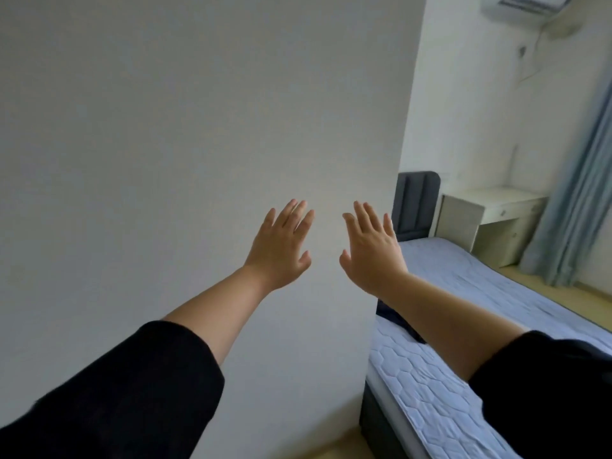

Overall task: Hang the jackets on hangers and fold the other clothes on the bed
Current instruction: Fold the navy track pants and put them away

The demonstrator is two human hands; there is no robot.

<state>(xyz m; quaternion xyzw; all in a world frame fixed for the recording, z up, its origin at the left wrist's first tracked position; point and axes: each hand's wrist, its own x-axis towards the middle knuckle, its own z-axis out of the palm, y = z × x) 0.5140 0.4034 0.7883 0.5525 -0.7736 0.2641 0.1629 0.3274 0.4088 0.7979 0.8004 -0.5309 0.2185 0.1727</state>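
Blue bed (496,286) bears a dark garment (388,314); left hand (281,248) and right hand (372,255) spread empty fingers (361,215), so folding seems unstarted.

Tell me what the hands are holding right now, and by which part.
Nothing. The left hand and right hand are both open, fingers straight, empty.

Pale-blue hexagon-quilted mattress (440,376), dark-grey headboard (415,203), black sleeves (132,392), blue-grey curtain (576,200), cream desk (490,213).

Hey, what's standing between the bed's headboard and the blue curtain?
A white desk stands between the dark headboard and the curtain, against the far wall; the head view shows it.
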